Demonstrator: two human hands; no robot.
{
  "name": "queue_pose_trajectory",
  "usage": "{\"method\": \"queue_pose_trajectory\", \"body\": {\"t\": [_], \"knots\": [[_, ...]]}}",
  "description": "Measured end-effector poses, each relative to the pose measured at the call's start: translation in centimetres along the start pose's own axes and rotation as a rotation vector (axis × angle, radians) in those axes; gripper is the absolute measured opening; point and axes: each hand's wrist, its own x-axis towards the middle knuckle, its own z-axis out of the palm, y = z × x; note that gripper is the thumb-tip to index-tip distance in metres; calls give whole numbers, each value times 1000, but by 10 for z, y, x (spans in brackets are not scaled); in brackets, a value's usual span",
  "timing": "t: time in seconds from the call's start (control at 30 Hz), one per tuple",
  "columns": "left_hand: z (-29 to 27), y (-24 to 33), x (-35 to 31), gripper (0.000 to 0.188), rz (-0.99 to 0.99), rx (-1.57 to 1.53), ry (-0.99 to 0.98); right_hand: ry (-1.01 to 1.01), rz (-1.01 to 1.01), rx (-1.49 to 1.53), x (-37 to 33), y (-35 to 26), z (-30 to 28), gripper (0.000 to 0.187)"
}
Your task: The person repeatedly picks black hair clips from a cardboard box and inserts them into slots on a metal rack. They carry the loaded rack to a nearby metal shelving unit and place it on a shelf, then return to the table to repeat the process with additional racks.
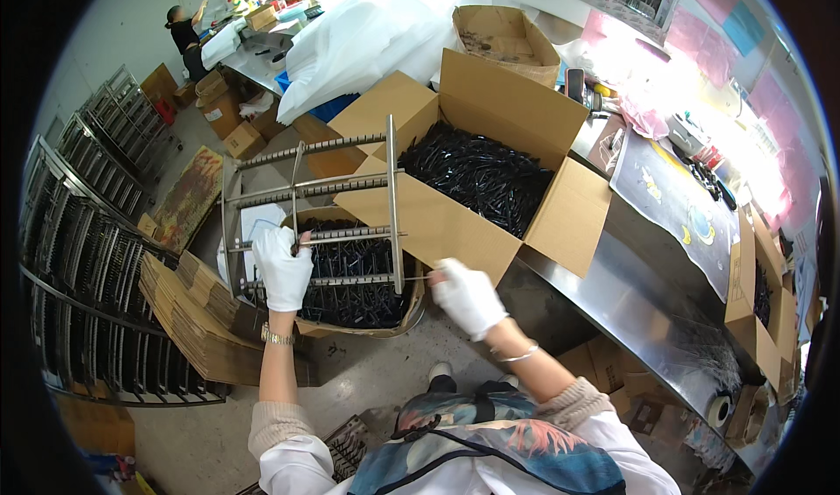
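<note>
2 hands apart: left hand (283,272) closed on metal rack (393,189), apparently steadying it above lower carton (367,331); right hand (470,299) pinches thin rod (420,278) at rack end.

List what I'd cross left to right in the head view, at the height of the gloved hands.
Dark slatted racks → folded cardboard → left gloved hand → right gloved hand → steel table → open carton at the far right.

lower box (385,331) pt. hid by rack (394,206), apron (490,438) cut off btm.
</note>
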Motion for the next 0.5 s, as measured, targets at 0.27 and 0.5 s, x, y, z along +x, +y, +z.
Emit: {"method": "queue_pose_trajectory", "body": {"t": [0.27, 0.5], "knots": [[27, -36, 8, 25, 139, 42, 2, 1407, 522, 939, -187, 157, -272, 19], [-9, 98, 67, 31, 334, 66, -1, 1135, 921, 1058, -272, 119, -195, 10]]}}
